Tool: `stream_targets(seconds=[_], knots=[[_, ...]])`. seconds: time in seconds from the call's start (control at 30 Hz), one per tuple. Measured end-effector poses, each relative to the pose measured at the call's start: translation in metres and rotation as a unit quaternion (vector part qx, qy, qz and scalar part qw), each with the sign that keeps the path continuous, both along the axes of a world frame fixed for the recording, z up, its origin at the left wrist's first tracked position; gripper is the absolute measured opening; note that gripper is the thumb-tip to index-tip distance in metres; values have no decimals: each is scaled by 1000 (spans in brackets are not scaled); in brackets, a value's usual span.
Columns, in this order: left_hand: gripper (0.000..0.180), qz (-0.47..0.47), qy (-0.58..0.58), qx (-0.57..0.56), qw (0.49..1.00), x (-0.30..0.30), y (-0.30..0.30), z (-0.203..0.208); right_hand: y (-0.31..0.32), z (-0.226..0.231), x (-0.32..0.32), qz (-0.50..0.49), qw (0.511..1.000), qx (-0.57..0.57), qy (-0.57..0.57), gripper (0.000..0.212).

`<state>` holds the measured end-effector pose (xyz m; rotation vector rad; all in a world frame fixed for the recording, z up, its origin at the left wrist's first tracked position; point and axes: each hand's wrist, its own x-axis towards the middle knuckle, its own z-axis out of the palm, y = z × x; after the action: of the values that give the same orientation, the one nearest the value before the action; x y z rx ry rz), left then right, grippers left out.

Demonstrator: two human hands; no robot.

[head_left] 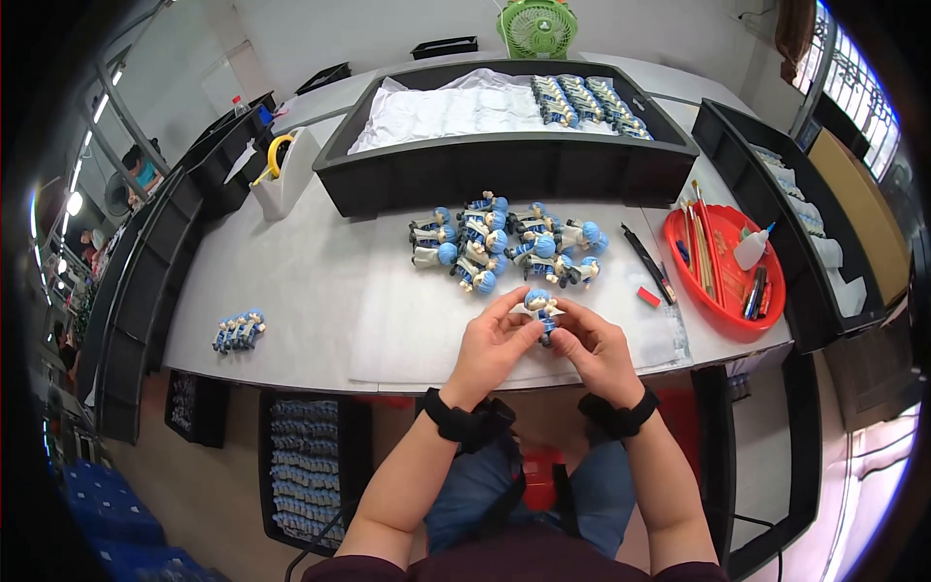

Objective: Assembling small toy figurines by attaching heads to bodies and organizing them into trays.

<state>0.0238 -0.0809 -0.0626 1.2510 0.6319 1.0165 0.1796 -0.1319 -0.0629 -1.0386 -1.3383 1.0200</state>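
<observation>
Between my two hands, over the near edge of the table, is a small blue-haired figurine [539, 303] held upright. My left hand [493, 341] pinches it from the left with thumb and fingers. From the right, my right hand [593, 347] closes on its body and lower part. Just beyond my hands lies a loose pile of similar figurines [482, 238], with blue hair and white and blue clothes. A short row of figurines [239, 331] sits apart on the left of the table.
A black tray [504, 160] lined with white cloth holds rows of figurines at the back. To the right are a red basket [742, 325] with brushes and a bottle, and a dark pen-like tool [648, 260]. A tape dispenser [288, 179] and a green fan [537, 29] stand farther off.
</observation>
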Motion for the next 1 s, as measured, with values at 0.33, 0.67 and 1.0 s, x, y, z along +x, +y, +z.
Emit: stream_targets(seconds=[0.33,0.67,1.0], knots=[[48,-46,-64,-52,996,-4,0,2,-3,5,0,5,999,-27,44,44],[48,-30,-63,-55,996,-4,-2,2,-3,6,-1,3,998,-22,60,48],[40,1,-61,-51,997,-1,3,-7,-3,5,-1,5,999,-24,41,47]])
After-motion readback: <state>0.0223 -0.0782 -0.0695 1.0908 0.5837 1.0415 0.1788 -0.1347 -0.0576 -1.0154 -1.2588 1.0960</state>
